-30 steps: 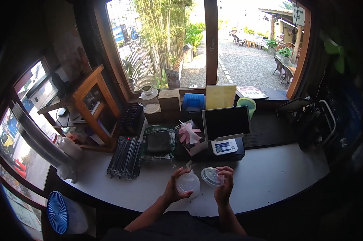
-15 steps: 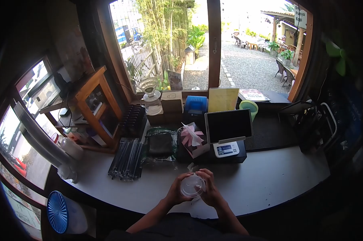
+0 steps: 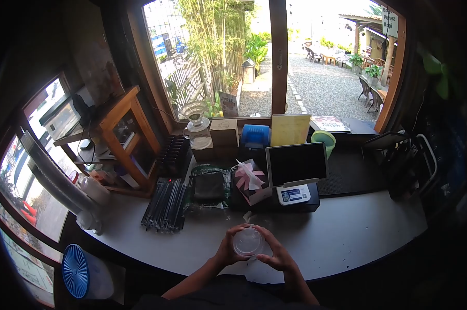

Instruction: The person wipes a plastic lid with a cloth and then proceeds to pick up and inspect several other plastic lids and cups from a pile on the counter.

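Observation:
A clear plastic cup [image 3: 248, 242], viewed from above with its round top towards me, is between my two hands over the near part of the counter. My left hand [image 3: 228, 247] wraps round its left side. On the right side, my right hand [image 3: 276, 252] curves about the rim, with fingers at the far edge and thumb at the near edge. Whether a lid covers the cup is hard to make out. Just beyond it lies a small pale strip [image 3: 247, 216] on the counter.
A tablet [image 3: 297, 163] stands on a dark base behind the hands. Left of it are a box with a pink bow [image 3: 250, 177], a black packet in clear wrap [image 3: 209, 185] and a bundle of wrapped straws [image 3: 164, 205]. Stacked cups [image 3: 55, 175] lean at the left; a blue-lidded container [image 3: 75, 271] stands below.
My right hand has shifted slightly on the cup; its thumb now shows at the near rim and its fingers are spread wider. My left hand keeps its hold. The view has moved slightly.

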